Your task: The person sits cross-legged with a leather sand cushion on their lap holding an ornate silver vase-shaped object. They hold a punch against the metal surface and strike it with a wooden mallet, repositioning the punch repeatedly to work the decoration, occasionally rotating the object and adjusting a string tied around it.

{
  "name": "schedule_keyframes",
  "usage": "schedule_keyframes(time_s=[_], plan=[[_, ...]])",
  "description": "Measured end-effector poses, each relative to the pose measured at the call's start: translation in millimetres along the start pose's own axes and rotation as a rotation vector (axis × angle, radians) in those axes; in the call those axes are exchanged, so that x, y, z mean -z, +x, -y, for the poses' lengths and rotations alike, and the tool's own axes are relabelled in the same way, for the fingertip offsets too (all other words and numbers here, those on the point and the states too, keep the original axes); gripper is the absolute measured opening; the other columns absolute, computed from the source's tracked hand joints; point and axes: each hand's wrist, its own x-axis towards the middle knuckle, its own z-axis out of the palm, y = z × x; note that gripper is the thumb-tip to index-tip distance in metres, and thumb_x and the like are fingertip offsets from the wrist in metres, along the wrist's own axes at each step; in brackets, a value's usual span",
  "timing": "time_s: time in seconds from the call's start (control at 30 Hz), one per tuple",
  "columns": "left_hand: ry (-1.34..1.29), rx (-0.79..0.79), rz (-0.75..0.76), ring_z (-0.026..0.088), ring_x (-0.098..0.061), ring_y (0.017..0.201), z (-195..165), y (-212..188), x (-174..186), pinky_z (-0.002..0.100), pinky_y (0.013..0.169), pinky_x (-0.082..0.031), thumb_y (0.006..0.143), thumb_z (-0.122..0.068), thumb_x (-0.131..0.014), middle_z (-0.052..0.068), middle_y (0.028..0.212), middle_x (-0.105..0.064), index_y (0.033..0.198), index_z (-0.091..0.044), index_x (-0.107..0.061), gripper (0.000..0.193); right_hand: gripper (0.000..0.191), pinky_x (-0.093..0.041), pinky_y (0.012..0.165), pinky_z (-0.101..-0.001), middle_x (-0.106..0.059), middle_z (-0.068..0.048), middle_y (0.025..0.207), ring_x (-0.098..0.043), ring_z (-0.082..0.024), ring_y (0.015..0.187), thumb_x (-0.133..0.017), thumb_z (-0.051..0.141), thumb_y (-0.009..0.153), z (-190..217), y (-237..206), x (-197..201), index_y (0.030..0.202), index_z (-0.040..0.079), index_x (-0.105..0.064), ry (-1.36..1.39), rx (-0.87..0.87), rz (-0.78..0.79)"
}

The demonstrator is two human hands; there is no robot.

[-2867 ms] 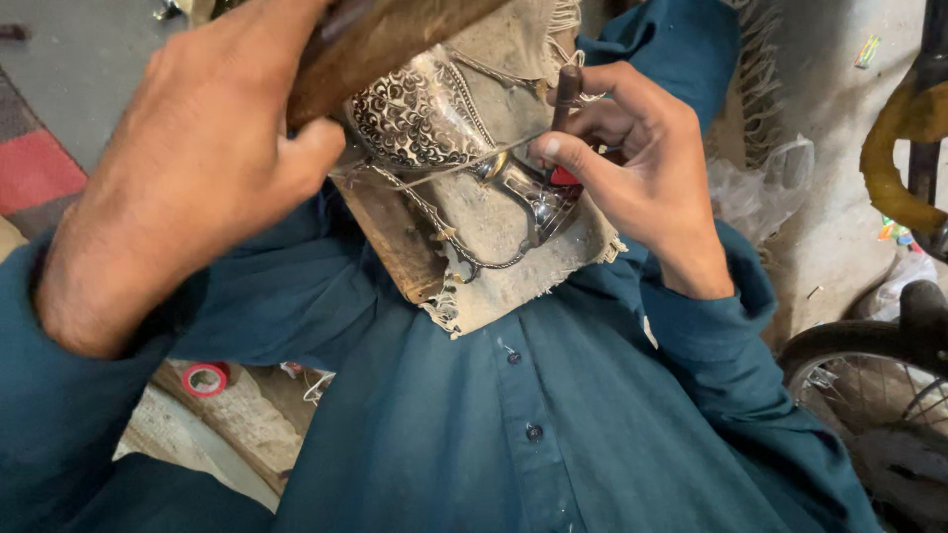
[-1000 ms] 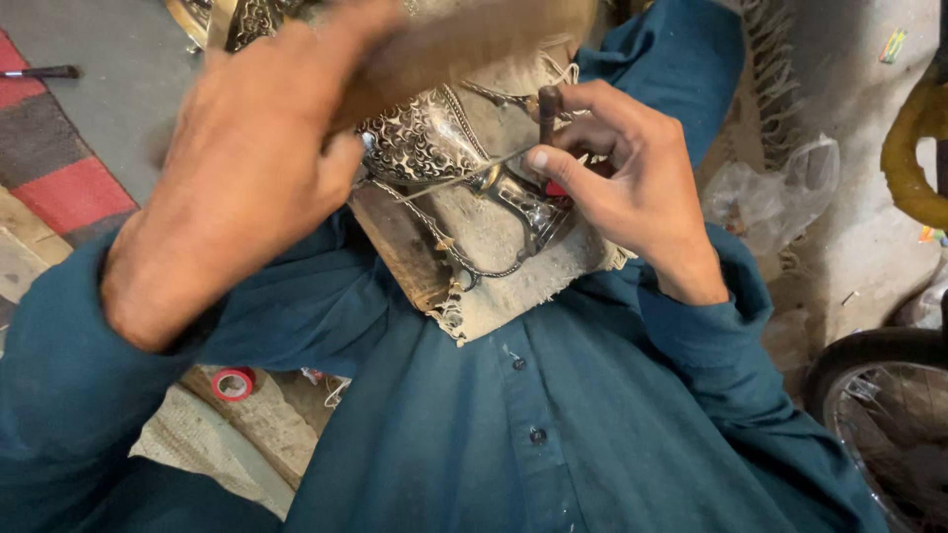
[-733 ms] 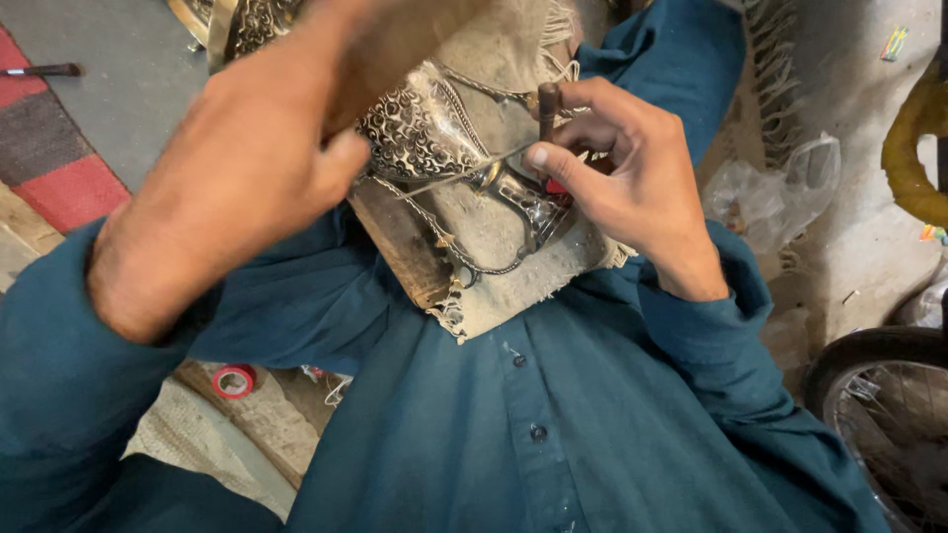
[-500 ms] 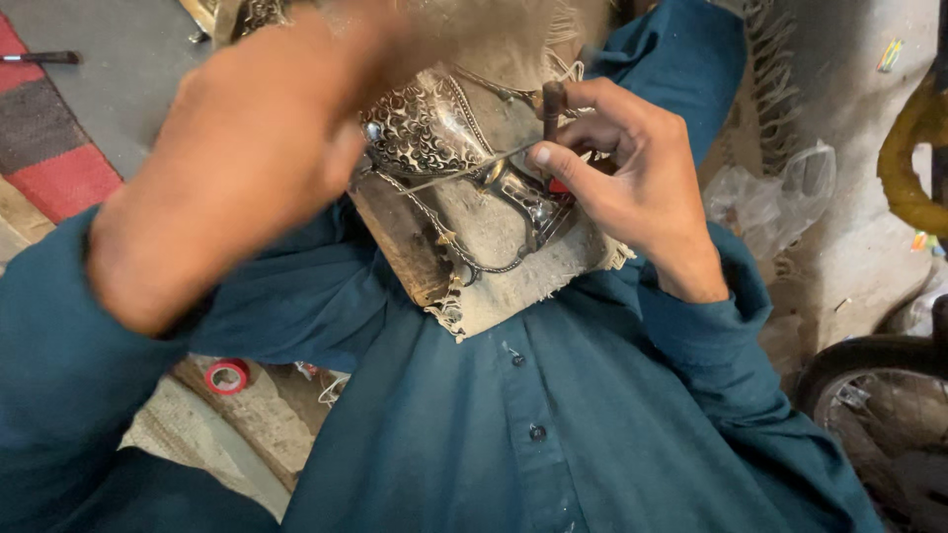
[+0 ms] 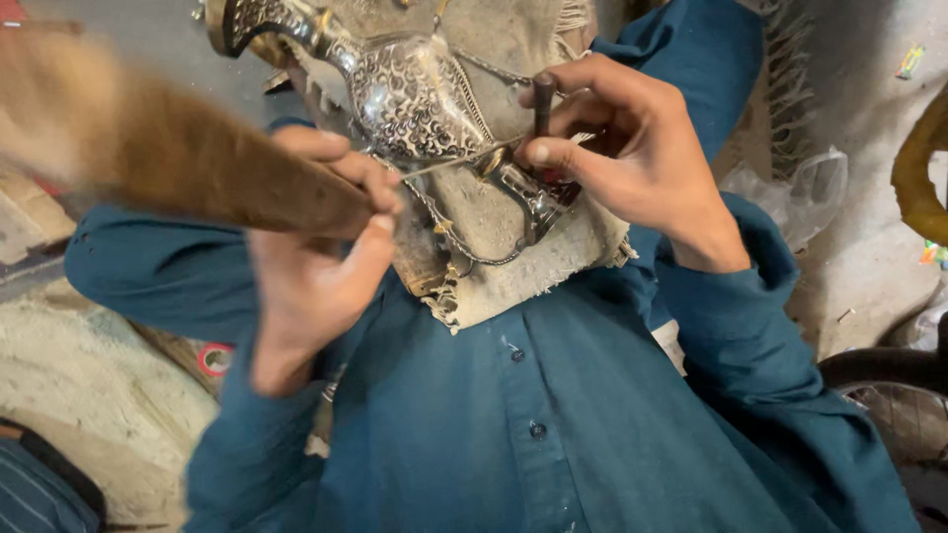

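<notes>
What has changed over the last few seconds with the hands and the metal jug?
The left hand swung its wooden block away to the left, off the ornate metal jug, uncovering the spout. The right hand keeps its grip on the dark punch at the jug, which stays on the cloth.

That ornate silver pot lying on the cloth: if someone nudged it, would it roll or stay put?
The silver pot would probably rock rather than roll freely: its body looks rounded, but the spout and looped handle stick out and should stop it. The frayed cloth under it likely adds grip. It looks like stiff embossed metal, so probably rigid, though dentable.
</notes>
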Motion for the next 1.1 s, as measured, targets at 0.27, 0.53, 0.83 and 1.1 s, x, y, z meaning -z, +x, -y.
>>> schedule_keyframes(time_s=[0.27, 0.53, 0.83, 1.1], plan=[[0.409, 0.219, -0.039, 0.021, -0.07, 0.095, 3.7, -9.5, 19.0, 0.035, 0.086, -0.057, 0.094, 0.001, -0.066, 0.011, 0.102, -0.067, 0.139, 0.0, -0.04, 0.053, 0.04, -0.055, 0.078, -0.0249, -0.075, -0.011, 0.097, -0.073, -0.011, 0.089, -0.077, 0.006, 0.108, -0.7, 4.1, 2.2, 0.14, -0.004, -0.054, -0.233, 0.13, 0.044], [0.874, 0.12, 0.192, 0.044, -0.066, 0.088, -39.6, 22.4, 21.3, 0.048, 0.076, -0.051, 0.088, 0.001, -0.067, 0.023, 0.098, -0.066, 0.151, -0.013, -0.041, 0.069, 0.04, -0.055, 0.073, -0.024, -0.076, -0.009, 0.094, -0.073, -0.01, 0.084, -0.08, 0.007, 0.107, -3.8, 1.6, 0.1, 0.136, -0.003, -0.056, -0.283, 0.153, 0.006], [1.191, -0.152, 0.331, 0.044, -0.063, 0.107, -55.8, 47.3, 21.1, 0.052, 0.091, -0.051, 0.083, 0.002, -0.075, 0.021, 0.115, -0.064, 0.152, -0.013, -0.046, 0.076, 0.034, -0.057, 0.075, -0.0232, -0.077, -0.01, 0.098, -0.073, -0.011, 0.089, -0.08, 0.007, 0.108, 0.9, 2.5, 0.5, 0.133, -0.003, -0.059, -0.24, 0.147, 0.033], [1.367, 0.008, 0.306, 0.046, -0.063, 0.104, -45.4, 43.4, 31.0, 0.054, 0.088, -0.05, 0.082, 0.002, -0.074, 0.023, 0.107, -0.065, 0.148, -0.014, -0.056, 0.07, 0.041, -0.057, 0.08, -0.0254, -0.078, -0.011, 0.102, -0.076, -0.013, 0.094, -0.077, 0.005, 0.108, -3.1, 3.0, -2.2, 0.141, -0.002, -0.056, -0.239, 0.155, -0.021]])
